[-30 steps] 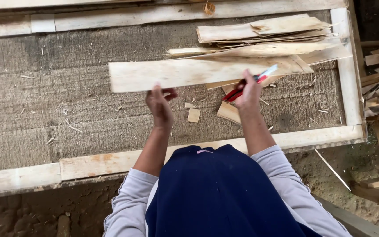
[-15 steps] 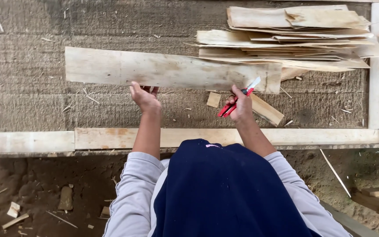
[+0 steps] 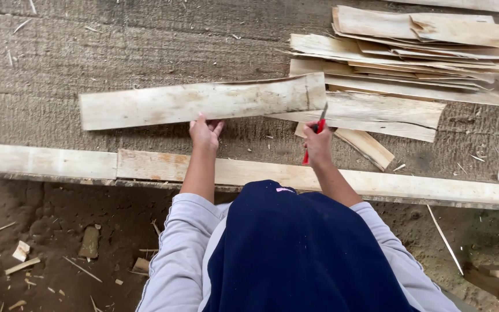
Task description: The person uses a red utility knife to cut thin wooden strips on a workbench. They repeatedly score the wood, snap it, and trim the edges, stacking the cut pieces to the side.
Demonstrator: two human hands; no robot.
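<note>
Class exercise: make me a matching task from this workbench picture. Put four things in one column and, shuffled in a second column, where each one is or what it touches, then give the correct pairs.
Things
1. left hand
2. right hand
3. long wood strip
4. stack of thin wood sheets

Places
A. piled at the far right of the bench
B. grips a red-handled cutter
C. fingertips on the strip's near edge
D. lies flat across the middle of the bench, right end over the pile

Pairs: 1-C, 2-B, 3-D, 4-A

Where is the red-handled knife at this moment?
In the head view, the red-handled knife is in the right hand, right of centre, its blade at the right end of the long veneer strip.
</note>
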